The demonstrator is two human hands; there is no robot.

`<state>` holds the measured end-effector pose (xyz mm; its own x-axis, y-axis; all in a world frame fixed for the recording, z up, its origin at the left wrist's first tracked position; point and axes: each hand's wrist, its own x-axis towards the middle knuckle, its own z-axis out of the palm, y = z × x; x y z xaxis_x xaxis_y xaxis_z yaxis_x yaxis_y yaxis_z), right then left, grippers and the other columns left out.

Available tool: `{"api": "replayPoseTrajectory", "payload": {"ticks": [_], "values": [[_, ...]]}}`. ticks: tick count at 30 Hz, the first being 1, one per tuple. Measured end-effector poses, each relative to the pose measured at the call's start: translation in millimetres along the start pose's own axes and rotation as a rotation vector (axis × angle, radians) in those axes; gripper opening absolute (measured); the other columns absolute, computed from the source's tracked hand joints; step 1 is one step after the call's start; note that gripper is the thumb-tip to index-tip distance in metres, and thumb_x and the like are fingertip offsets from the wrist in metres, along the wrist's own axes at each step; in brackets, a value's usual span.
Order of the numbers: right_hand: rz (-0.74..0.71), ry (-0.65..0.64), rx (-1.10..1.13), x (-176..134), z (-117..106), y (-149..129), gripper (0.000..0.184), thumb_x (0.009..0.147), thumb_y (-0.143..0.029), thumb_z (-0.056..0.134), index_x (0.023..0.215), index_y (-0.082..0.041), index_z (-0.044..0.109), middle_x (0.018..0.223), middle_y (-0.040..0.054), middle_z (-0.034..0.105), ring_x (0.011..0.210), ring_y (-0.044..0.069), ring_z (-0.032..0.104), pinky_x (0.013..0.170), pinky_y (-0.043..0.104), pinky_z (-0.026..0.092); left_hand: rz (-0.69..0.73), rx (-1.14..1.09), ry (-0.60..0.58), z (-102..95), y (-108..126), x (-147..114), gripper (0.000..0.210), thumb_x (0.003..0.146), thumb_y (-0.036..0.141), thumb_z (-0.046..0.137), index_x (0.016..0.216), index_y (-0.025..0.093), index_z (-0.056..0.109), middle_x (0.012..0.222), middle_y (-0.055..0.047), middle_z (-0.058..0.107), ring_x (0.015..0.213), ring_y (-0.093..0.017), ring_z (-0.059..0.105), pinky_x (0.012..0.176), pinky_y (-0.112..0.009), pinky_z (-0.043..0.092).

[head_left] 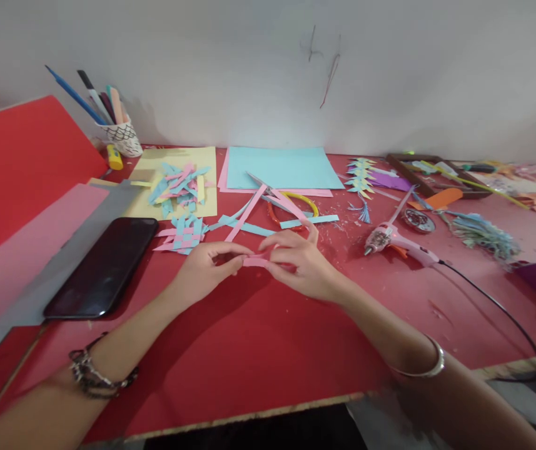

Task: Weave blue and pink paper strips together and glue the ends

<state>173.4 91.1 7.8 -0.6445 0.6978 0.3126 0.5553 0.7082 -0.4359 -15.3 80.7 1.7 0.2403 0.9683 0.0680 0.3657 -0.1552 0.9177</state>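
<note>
Between my two hands is a pink paper strip (254,262), pinched near its folded part, with long ends sticking up and away. My left hand (207,270) grips it with thumb and fingertips. On the other side my right hand (301,264) holds it between thumb and fingers, its index finger raised along one end. Just beyond lie scissors (315,201) with yellow and red handles, partly behind the strip. Blue paper strips (249,227) are near them. A woven pink and blue paper piece (184,235) lies beyond my left hand.
A black phone (103,269) lies left, by coloured sheets (28,250). Cut strips (181,187) sit on yellow paper. Blue sheets (281,167) lie at the back near a pen cup (124,136). Right are a pink glue gun (403,244) with a cord, a tassel (483,234) and a wooden frame (436,178).
</note>
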Motion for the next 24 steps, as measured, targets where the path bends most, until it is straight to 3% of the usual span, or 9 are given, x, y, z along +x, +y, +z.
{"api": "replayPoseTrajectory", "payload": {"ticks": [3, 5, 11, 17, 24], "values": [[0.015, -0.025, 0.008, 0.9, 0.8, 0.6, 0.033, 0.083, -0.021, 0.04, 0.051, -0.015, 0.041, 0.061, -0.0036, 0.052, 0.067, 0.008, 0.05, 0.095, 0.039, 0.014, 0.003, 0.005, -0.017, -0.2, -0.8, -0.1, 0.019, 0.069, 0.027, 0.051, 0.076, 0.019, 0.067, 0.059, 0.003, 0.063, 0.049, -0.008, 0.049, 0.051, -0.017, 0.041], [0.032, 0.001, 0.014, 1.2, 1.2, 0.8, 0.032, 0.082, -0.019, 0.04, 0.05, -0.015, 0.037, 0.054, -0.0051, 0.044, 0.061, 0.007, 0.046, 0.091, 0.036, 0.019, 0.002, 0.004, -0.025, -0.2, -1.0, -0.4, 0.02, 0.072, 0.029, 0.05, 0.075, 0.019, 0.067, 0.062, 0.002, 0.063, 0.049, -0.008, 0.049, 0.051, -0.017, 0.041], [0.028, -0.021, 0.038, 2.4, 2.0, 0.6, 0.032, 0.079, -0.017, 0.039, 0.049, -0.015, 0.028, 0.051, -0.0054, 0.038, 0.057, 0.007, 0.041, 0.081, 0.032, 0.024, -0.026, -0.014, 0.005, -0.3, -1.7, -1.1, 0.024, 0.075, 0.035, 0.049, 0.072, 0.019, 0.067, 0.057, 0.003, 0.06, 0.052, -0.008, 0.05, 0.056, -0.017, 0.042], [0.046, 0.021, 0.019, 2.8, 3.1, 1.9, 0.032, 0.081, -0.021, 0.039, 0.05, -0.016, 0.034, 0.049, -0.005, 0.04, 0.055, 0.007, 0.04, 0.079, 0.031, 0.026, -0.06, -0.098, -0.002, 0.7, -5.8, 0.1, 0.02, 0.069, 0.035, 0.058, 0.08, 0.02, 0.067, 0.072, 0.001, 0.067, 0.056, -0.009, 0.054, 0.056, -0.018, 0.044], [0.073, 0.019, 0.02, 2.1, 2.9, 1.6, 0.031, 0.081, -0.021, 0.038, 0.05, -0.016, 0.034, 0.05, -0.0047, 0.04, 0.055, 0.007, 0.041, 0.081, 0.032, 0.026, -0.05, -0.074, -0.014, 2.2, -3.9, -0.8, 0.018, 0.069, 0.035, 0.058, 0.076, 0.02, 0.067, 0.068, 0.0, 0.067, 0.057, -0.01, 0.055, 0.056, -0.019, 0.045]]}}
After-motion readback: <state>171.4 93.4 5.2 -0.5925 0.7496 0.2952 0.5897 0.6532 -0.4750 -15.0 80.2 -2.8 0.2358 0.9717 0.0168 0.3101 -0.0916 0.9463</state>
